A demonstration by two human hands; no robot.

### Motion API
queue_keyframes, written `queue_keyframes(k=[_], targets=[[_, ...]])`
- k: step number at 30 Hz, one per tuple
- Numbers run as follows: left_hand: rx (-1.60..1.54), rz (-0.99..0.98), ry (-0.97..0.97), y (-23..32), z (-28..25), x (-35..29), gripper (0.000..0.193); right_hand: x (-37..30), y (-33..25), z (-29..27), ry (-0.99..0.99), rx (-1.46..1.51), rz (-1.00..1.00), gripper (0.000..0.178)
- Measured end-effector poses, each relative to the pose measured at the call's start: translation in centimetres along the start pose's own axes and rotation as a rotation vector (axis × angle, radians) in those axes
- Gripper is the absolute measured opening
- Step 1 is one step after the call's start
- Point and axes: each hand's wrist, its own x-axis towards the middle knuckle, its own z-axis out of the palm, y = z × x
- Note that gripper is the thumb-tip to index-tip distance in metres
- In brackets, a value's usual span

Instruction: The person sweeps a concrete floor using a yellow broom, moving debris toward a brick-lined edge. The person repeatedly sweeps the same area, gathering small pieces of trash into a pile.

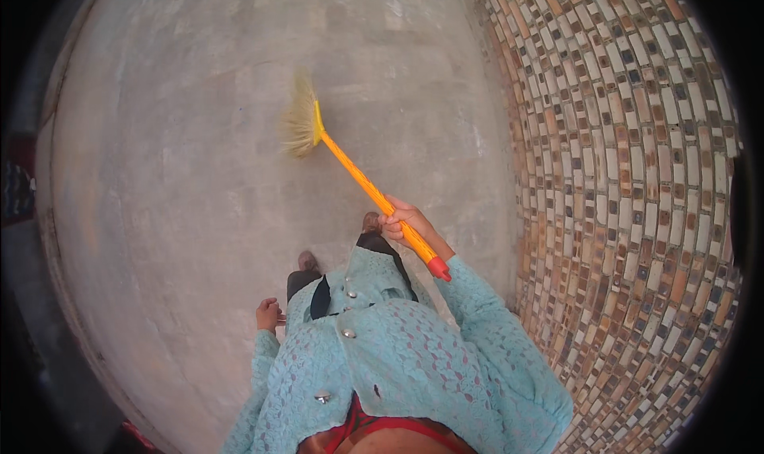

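Observation:
A broom with an orange handle point(362, 183) slants across the middle of the view. My right hand point(404, 219) is closed around the handle's upper part, just below its red end cap point(438, 268). From a yellow collar point(318, 124), pale straw-coloured bristles point(300, 124) fan out to the left over the floor, their tips blurred. My left hand point(269, 315) hangs at my left side, away from the broom. Its fingers are loosely bent and apart from the thumb, with nothing visible in them.
Grey concrete floor point(199, 175) spreads ahead and to the left. Along the right rises a wall of small brown, cream and dark bricks point(621, 183). A raised edge point(54, 215) borders the floor at far left. My shoes point(308, 260) stand behind the broom head.

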Motion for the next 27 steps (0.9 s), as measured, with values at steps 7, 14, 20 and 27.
queue_keyframes(k=[7, 14, 20, 27], targets=[[-0.048, -0.077, 0.111, 1.8, -0.1, -1.3, 0.026, -6.3, -8.2, -7.1, 0.403, -0.396, -0.315, 0.087], [0.043, -0.125, 0.141, -0.2, 1.0, -4.2, 0.024, -3.6, -17.7, -19.9, 0.665, -0.195, -0.392, 0.050], [-0.092, -0.134, 0.291, -3.5, 1.0, -7.8, 0.024, 3.8, -17.6, -17.3, 0.553, -0.129, -0.257, 0.028], [-0.172, -0.182, 0.316, -6.3, 2.3, -8.7, 0.023, 13.3, -10.7, -5.2, 0.444, -0.391, 0.029, 0.038]])
